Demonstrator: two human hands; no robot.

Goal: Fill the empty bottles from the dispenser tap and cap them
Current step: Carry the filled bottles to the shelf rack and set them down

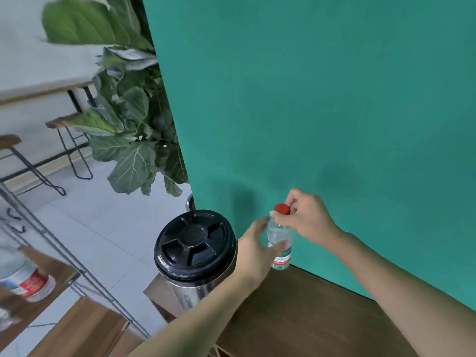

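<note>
A clear plastic bottle (280,240) with a red and white label stands upright on the brown table (304,313) by the green backdrop. My left hand (257,251) wraps around its body from the left. My right hand (306,219) pinches the red cap (282,208) on the bottle's neck. Just left of the bottle stands the steel dispenser (195,256) with a black lid; its tap is hidden from view.
Another labelled bottle (24,278) lies blurred on a wooden shelf at the lower left, behind a metal frame (64,249). A large leafy plant (128,140) and stools (64,124) stand on the tiled floor beyond. The green backdrop (322,99) closes the table's far side.
</note>
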